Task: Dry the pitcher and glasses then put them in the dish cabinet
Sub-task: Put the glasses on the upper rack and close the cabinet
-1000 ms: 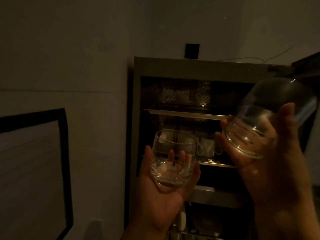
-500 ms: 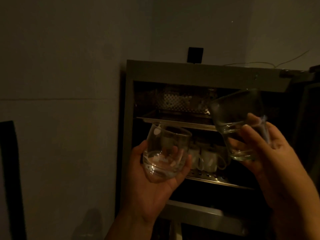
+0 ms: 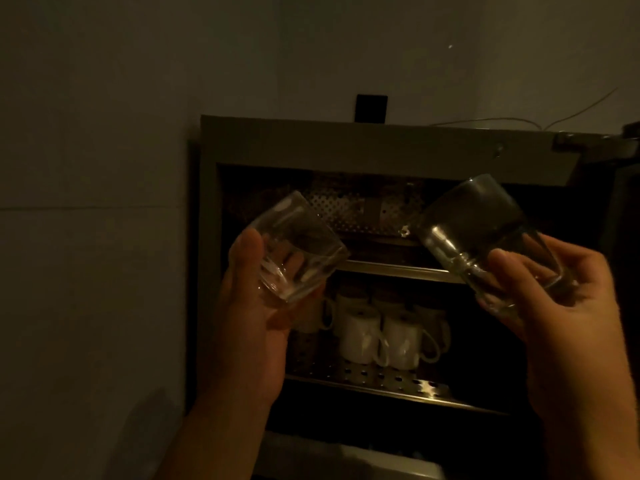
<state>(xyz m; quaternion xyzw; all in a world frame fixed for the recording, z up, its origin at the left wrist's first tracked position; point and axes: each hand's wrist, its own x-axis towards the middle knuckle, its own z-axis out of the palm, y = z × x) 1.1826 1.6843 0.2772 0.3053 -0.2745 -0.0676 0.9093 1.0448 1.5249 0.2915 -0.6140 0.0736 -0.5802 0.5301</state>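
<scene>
The room is dim. My left hand (image 3: 249, 327) holds a short clear glass (image 3: 298, 251) by its base, tilted with the mouth up and to the left. My right hand (image 3: 568, 320) holds a second clear glass (image 3: 485, 237), also tilted, its mouth toward the upper left. Both glasses hang in front of the open dish cabinet (image 3: 346, 147), level with its upper shelf (image 3: 398, 270). No pitcher is in view.
Several white mugs (image 3: 360, 334) stand on the perforated lower shelf (image 3: 374, 379). A perforated metal back panel (image 3: 353, 209) lines the upper compartment. The open cabinet door edge (image 3: 627, 147) is at the far right. A plain wall fills the left.
Both hands have risen and tilted their glasses more, bringing them up from the mug shelf to the upper shelf level. The view has moved closer to the cabinet.
</scene>
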